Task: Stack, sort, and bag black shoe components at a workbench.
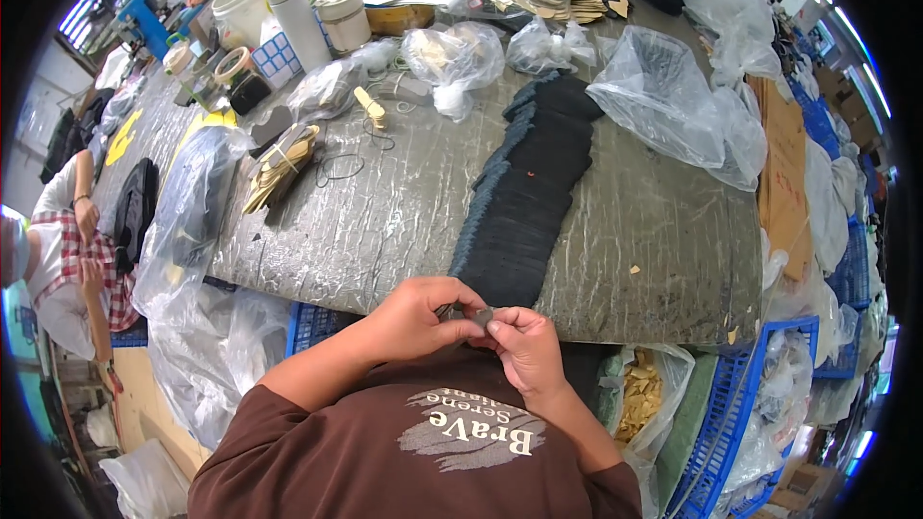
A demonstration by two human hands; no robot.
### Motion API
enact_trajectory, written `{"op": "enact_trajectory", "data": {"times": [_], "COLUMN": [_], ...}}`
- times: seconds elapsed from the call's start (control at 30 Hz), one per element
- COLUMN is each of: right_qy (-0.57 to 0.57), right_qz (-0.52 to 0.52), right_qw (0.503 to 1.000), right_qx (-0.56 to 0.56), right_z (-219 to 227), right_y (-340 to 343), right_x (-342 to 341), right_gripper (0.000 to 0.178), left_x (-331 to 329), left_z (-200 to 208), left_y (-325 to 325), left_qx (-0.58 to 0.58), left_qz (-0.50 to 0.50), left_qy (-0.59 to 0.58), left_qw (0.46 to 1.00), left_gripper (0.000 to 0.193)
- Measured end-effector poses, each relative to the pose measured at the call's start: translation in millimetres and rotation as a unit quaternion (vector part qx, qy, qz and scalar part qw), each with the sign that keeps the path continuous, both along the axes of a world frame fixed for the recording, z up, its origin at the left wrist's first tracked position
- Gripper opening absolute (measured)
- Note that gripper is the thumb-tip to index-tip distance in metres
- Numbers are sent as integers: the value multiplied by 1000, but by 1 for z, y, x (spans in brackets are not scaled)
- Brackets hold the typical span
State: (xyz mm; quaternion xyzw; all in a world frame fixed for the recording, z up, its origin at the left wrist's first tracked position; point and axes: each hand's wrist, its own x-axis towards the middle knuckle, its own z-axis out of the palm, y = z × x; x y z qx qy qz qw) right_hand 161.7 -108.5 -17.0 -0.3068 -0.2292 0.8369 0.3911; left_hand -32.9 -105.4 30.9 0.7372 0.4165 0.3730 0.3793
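Note:
Close to my body, at the table's near edge, my left hand (428, 315) and my right hand (529, 346) meet fingertip to fingertip. Both are closed in a pinch on a small dark grey piece (485, 318), mostly covered by the fingers; its material is hard to make out. Just beyond them, a long row of overlapping black flat pieces (538, 187) runs away across the table, with a blue-grey edge along its left side. The near end of that row lies right by my fingers.
A rubber-banded bundle of tan pieces (281, 168) lies on the grey table (385, 221). Clear plastic bags (663, 96), a white bottle (296, 24) and tubs stand farther back. A blue crate (716, 432) stands at right. Another person in checked cloth (82, 259) is at left.

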Motion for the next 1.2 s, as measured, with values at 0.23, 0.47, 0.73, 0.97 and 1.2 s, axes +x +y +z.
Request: {"op": "enact_trajectory", "data": {"times": [0.23, 0.47, 0.73, 0.97, 1.2], "right_qy": [-9, -16, 28, 25, 98], "right_qz": [70, 94, 90, 68, -201], "right_qw": [997, 995, 995, 997, 973], "right_qx": [-18, -20, -17, -23, -50], "right_z": [-7, -5, -10, -26, 7], "right_y": [1, 2, 3, -1, 16], "right_x": [5, 2, -3, -6, 4], "right_gripper": [6, 5, 10, 9, 10], "left_x": [-3, -14, -9, -1, -9], "left_z": [-24, -48, -41, -14, -32], "left_y": [1, 4, 4, 2, -3], "left_qx": [-417, -502, -456, 26, 52], "left_qz": [2, -56, -42, -49, 64], "left_qy": [-234, -297, -294, 29, 29], "left_qw": [879, 810, 839, 998, 996], "left_gripper": [18, 20, 21, 18, 9]}}
